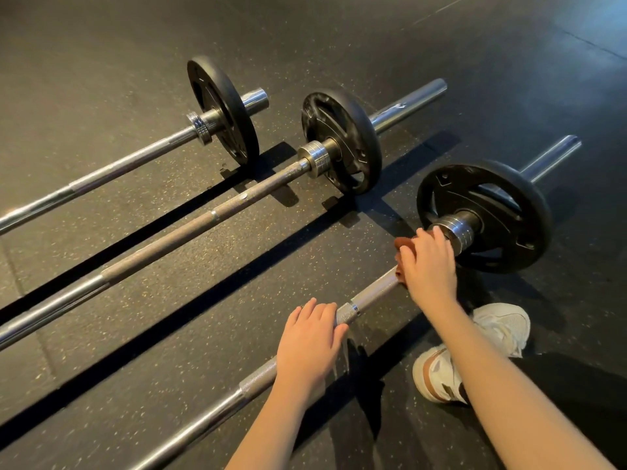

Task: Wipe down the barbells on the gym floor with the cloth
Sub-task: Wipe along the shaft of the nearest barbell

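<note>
Three barbells lie side by side on the black rubber floor, each with a black plate at its right end. The nearest barbell (369, 295) runs from bottom left up to its plate (502, 198). My right hand (429, 266) presses a brown cloth (402, 247) around this bar just beside the steel collar (456, 228). My left hand (310, 342) grips the knurled shaft lower down. The middle barbell (203, 220) looks rusty and dull. Farthest away lies the third barbell (112, 174). Most of the cloth is hidden under my right hand.
My feet in white and tan sneakers (475, 357) rest on the floor right of the nearest bar, below its plate. Speckled rubber flooring (237, 262) shows in the strips between the bars. A bright patch of light falls on the floor at the top right.
</note>
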